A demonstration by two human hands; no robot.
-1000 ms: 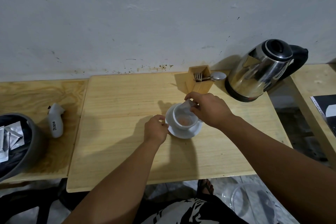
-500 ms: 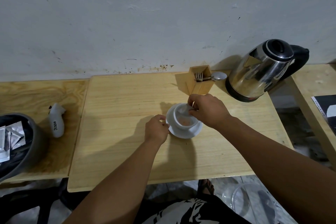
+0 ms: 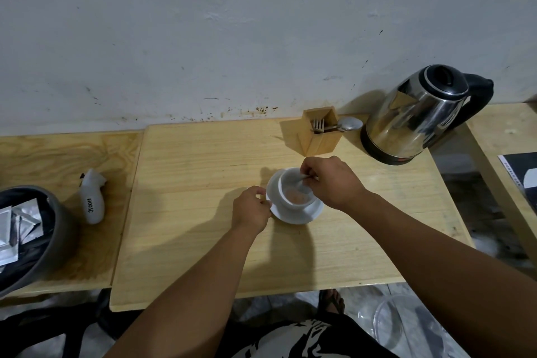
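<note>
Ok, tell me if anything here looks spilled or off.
No spill: the cup stands upright on its saucer, left hand pinching the rim, right hand holding a spoon in it. Only brown wall stains stand out.

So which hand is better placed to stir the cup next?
Right. The right hand pinches the spoon, whose tip sits in the cup, while the left hand grips the saucer by its rim.

Dim, soft light from the right of the electric kettle — glare streaks its steel, shadows fall to its left over the wooden table. Before it, the spoon blurs; frame edges bow.
</note>
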